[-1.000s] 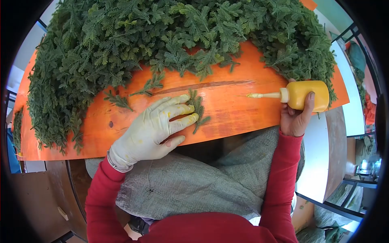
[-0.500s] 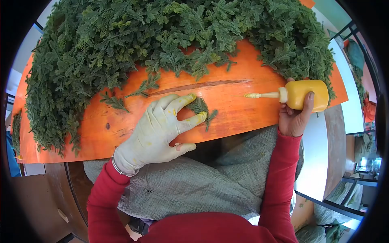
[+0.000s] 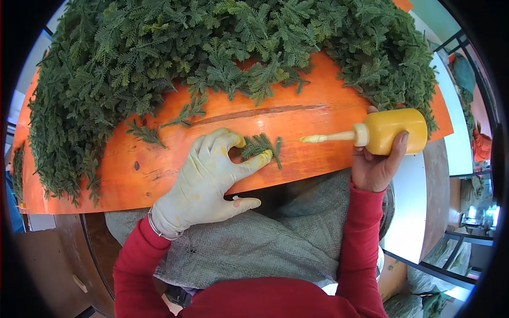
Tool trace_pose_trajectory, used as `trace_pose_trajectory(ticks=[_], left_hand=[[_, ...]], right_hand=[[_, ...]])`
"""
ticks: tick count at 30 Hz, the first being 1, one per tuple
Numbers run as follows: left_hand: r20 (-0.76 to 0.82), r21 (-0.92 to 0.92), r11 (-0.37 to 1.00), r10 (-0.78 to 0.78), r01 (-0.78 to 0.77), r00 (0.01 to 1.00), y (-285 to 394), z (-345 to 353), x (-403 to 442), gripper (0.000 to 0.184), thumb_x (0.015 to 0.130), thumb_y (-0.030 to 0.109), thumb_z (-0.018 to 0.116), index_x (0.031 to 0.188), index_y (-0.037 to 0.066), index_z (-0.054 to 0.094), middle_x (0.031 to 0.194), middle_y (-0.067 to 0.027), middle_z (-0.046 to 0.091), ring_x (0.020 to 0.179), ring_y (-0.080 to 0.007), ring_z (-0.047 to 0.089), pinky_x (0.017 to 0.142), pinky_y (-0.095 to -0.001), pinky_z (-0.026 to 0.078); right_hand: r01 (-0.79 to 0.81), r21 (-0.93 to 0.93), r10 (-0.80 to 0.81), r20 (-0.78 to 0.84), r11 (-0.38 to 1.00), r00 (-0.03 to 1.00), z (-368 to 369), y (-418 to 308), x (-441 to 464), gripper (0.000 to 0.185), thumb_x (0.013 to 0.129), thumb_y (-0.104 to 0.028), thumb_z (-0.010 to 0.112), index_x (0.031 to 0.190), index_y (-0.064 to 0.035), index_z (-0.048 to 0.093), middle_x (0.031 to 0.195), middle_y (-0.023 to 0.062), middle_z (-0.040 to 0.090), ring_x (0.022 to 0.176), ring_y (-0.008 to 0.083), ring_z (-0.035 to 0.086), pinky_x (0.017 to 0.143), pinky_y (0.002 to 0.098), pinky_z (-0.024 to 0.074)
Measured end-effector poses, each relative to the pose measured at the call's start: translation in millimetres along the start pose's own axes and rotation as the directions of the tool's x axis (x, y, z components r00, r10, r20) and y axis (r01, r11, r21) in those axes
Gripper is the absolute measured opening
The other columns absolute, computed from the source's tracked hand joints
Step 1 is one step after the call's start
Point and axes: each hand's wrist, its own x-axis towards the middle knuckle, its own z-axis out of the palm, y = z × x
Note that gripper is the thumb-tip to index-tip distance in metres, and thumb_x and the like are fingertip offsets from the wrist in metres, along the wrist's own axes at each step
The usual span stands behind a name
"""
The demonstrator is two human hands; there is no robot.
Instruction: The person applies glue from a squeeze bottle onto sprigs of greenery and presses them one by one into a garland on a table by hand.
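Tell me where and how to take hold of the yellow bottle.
Grip the yellow bottle around its wide, rounded body, probably from the person's near side, as the right hand does. It is held sideways, its slim nozzle pointing left with a smeared tip, so that end looks best avoided.

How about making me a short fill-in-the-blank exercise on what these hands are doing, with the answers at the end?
1. The right hand holds a squeeze bottle coloured ____.
2. The bottle's nozzle points toward the picture's ____ side.
3. The number of hands wearing a glove is ____.
4. The sprig at the fingers of the left hand lies on a board coloured ____.

Missing words: yellow; left; one; orange.
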Motion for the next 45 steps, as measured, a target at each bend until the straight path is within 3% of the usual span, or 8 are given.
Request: trace_pose_trajectory(ticks=[1, 4, 7, 10, 16, 26, 45], left_hand=[[0.001, 0.000, 1.000, -0.001, 0.001, 1.000, 0.0, -0.3, 0.4, 0.080, 0.058, 0.038, 0.090, 0.131, 0.019, 0.065, 0.127, -0.0173, 0.049, 0.122, -0.0381, 0.046, 0.103, -0.0470, 0.036], [-0.003, -0.017, 1.000, -0.001, 0.001, 1.000, -0.3, -0.5, 1.1, 0.080, 0.057, 0.038, 0.090, 0.131, 0.019, 0.065, 0.126, -0.0174, 0.050, 0.122, -0.0380, 0.047, 0.102, -0.0471, 0.036], [-0.014, -0.032, 0.999, -0.008, 0.007, 1.000, -0.1, 0.2, 1.4, 0.079, 0.057, 0.037, 0.090, 0.130, 0.020, 0.065, 0.126, -0.0175, 0.050, 0.121, -0.0381, 0.047, 0.101, -0.0472, 0.037], [-0.004, -0.032, 0.999, -0.014, 0.014, 1.000, 0.4, -0.8, 1.8, 0.079, 0.057, 0.037, 0.090, 0.130, 0.021, 0.066, 0.126, -0.0176, 0.049, 0.122, -0.0382, 0.046, 0.101, -0.0477, 0.037], [0.000, -0.041, 0.999, -0.019, 0.019, 1.000, 0.3, -0.3, 1.9, 0.077, 0.057, 0.037, 0.090, 0.129, 0.022, 0.066, 0.127, -0.0178, 0.049, 0.124, -0.0386, 0.045, 0.102, -0.0487, 0.036], [-0.005, -0.031, 0.999, -0.013, 0.013, 1.000, 0.7, -0.7, 3.2, 0.077, 0.056, 0.037, 0.090, 0.128, 0.023, 0.066, 0.127, -0.0177, 0.049, 0.125, -0.0396, 0.045, 0.102, -0.0494, 0.037], [-0.008, 0.016, 1.000, -0.006, 0.006, 1.000, 2.0, 1.1, 3.0, 0.079, 0.054, 0.037, 0.091, 0.128, 0.023, 0.067, 0.128, -0.0168, 0.047, 0.126, -0.0392, 0.044, 0.104, -0.0496, 0.037]], right_hand=[[-0.012, -0.003, 0.012, -0.005, 1.000, 1.000, 1.7, 1.4, -2.2, 0.051, 0.101, -0.046, 0.053, 0.139, -0.0110, 0.047, 0.126, 0.0243, 0.062, 0.059, 0.0081, 0.053, 0.058, 0.0231, 0.0530], [-0.016, -0.066, 0.027, 0.178, 0.998, 0.984, 1.4, 5.8, -8.0, 0.054, 0.101, -0.048, 0.051, 0.139, -0.0107, 0.046, 0.127, 0.0238, 0.062, 0.070, 0.0108, 0.061, 0.064, 0.0264, 0.0564], [0.003, -0.102, 0.005, 0.075, 0.995, 0.997, 17.8, 11.8, -11.2, 0.055, 0.101, -0.049, 0.050, 0.141, -0.0103, 0.046, 0.130, 0.0237, 0.060, 0.091, 0.0175, 0.068, 0.073, 0.0323, 0.0591], [0.038, -0.165, -0.002, 0.208, 0.986, 0.978, 7.3, 14.2, -7.3, 0.056, 0.101, -0.047, 0.050, 0.142, -0.0098, 0.043, 0.132, 0.0251, 0.058, 0.110, 0.0245, 0.065, 0.079, 0.0377, 0.0597], [0.074, -0.230, -0.013, 0.258, 0.970, 0.966, 10.5, 16.0, -6.3, 0.058, 0.101, -0.046, 0.050, 0.145, -0.0096, 0.039, 0.134, 0.0270, 0.055, 0.109, 0.0261, 0.064, 0.080, 0.0384, 0.0591], [0.107, -0.340, 0.015, 0.337, 0.934, 0.941, 21.2, 15.0, -6.2, 0.058, 0.101, -0.045, 0.051, 0.143, -0.0072, 0.040, 0.133, 0.0265, 0.055, 0.113, 0.0266, 0.060, 0.091, 0.0401, 0.0531], [0.159, -0.398, -0.016, 0.340, 0.904, 0.940, 19.7, 13.4, -6.1, 0.060, 0.099, -0.046, 0.053, 0.141, -0.0048, 0.042, 0.132, 0.0273, 0.056, 0.112, 0.0267, 0.062, 0.088, 0.0390, 0.0547]])
